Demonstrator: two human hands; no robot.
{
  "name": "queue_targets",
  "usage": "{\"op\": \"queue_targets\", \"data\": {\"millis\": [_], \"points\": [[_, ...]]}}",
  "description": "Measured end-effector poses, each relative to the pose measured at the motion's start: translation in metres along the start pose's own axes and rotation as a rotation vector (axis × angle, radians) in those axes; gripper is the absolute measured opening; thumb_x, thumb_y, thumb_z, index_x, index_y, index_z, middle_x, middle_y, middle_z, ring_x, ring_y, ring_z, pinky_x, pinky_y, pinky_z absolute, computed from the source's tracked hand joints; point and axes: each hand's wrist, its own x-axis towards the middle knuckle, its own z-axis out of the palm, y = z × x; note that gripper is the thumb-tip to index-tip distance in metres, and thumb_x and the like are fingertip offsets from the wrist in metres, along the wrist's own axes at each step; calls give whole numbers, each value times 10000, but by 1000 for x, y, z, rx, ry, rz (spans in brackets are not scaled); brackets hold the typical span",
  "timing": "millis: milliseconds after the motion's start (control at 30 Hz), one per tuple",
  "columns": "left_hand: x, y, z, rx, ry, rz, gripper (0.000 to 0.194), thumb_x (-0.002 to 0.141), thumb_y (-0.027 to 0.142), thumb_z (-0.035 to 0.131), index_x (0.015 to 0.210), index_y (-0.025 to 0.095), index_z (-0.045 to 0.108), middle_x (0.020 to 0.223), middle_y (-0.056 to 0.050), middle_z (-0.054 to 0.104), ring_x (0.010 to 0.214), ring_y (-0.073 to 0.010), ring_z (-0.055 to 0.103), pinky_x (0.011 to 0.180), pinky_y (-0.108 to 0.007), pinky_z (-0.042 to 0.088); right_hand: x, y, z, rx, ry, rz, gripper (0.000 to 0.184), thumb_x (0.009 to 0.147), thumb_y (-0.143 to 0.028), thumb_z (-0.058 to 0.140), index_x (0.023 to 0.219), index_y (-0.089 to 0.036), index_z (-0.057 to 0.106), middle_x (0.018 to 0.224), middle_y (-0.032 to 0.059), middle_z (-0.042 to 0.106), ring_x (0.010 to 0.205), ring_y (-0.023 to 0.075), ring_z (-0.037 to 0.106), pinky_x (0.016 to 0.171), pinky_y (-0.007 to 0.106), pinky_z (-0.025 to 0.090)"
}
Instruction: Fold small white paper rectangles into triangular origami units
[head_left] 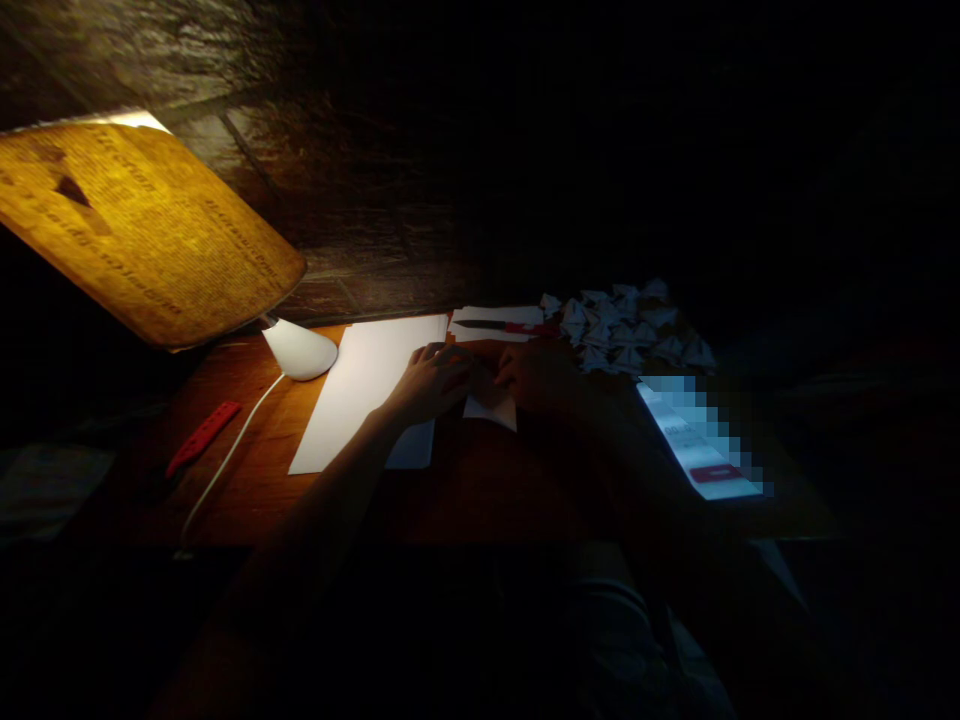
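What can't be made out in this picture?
All in the head view:
- Right hand: grip lost in shadow.
- Small sheet: far part obscured by shadow and the hands.
- Paper shapes: overlapping, dim, too small to count.
- Phone: right side pixelated.
- Lampshade: cut off by the left edge; print blurred.

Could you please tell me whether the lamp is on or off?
On: the lamp has a glowing shade, and the wall is lit.

Shadow obscures the right hand point(534, 376); the left edge crops the lampshade point(150, 235).
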Motion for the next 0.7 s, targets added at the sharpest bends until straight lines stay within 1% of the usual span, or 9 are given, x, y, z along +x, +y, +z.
{"op": "queue_targets", "data": {"millis": [133, 267, 400, 467, 567, 633, 700], "points": [[-2, -3, 2, 15, 50, -44, 416, 944, 384, 667, 1358, 342, 698, 1437, -93, 606, 1341, -382, 473, 1127, -635, 413, -1, -1, -1, 16, -7, 12, 310, 929, -127, 573, 1059, -210, 842, 1229, 53, 766, 1060, 191, 674, 935, 302, 467], [-2, -4, 2, 47, 46, -74, 509, 919, 397, 711, 1418, 309, 662, 1489, -128, 554, 1364, -403, 462, 1117, -635, 435, 0, -1, 0, 34, -2, 23, 317, 917, -120, 583, 1068, -223, 842, 1231, 50, 763, 1064, 192, 672, 935, 307, 467], [-2, -5, 1, 57, 50, -79, 505, 924, 433, 708, 1415, 322, 663, 1515, -122, 530, 1366, -408, 464, 1107, -632, 447, -2, -1, -3, 32, 2, 1, 285, 924, -130, 597, 1054, -206, 838, 1213, 59, 758, 1085, 200, 668, 931, 309, 457], [-2, -5, 1, 62, 52, -75, 506, 928, 432, 702, 1420, 322, 657, 1514, -123, 528, 1370, -408, 461, 1106, -632, 449, -3, -2, -4, 4, 5, -20, 243, 938, -169, 615, 1046, -192, 833, 1197, 68, 756, 1084, 212, 667, 930, 320, 450], [-2, -7, 4, 57, 42, -75, 534, 925, 406, 702, 1445, 309, 631, 1502, -131, 534, 1359, -404, 470, 1103, -626, 455, -3, -5, -3, -34, 20, -37, 211, 953, -286, 677, 1073, -179, 813, 1183, 89, 745, 1072, 227, 661, 917, 334, 445], [-2, -8, 6, 39, 36, -78, 545, 933, 395, 689, 1463, 298, 612, 1495, -135, 538, 1342, -396, 484, 1105, -621, 455, -1, -7, 1, -40, 41, -42, 284, 933, -366, 732, 1137, -176, 788, 1197, 100, 731, 1081, 236, 652, 904, 335, 446], [-2, -9, 9, 13, 35, -86, 527, 963, 404, 649, 1474, 282, 602, 1488, -139, 540, 1339, -386, 490, 1119, -619, 443, 1, -7, 6, -32, 68, -50, 346, 918, -395, 759, 1182, -172, 767, 1210, 105, 721, 1081, 237, 648, 888, 329, 447]]}}
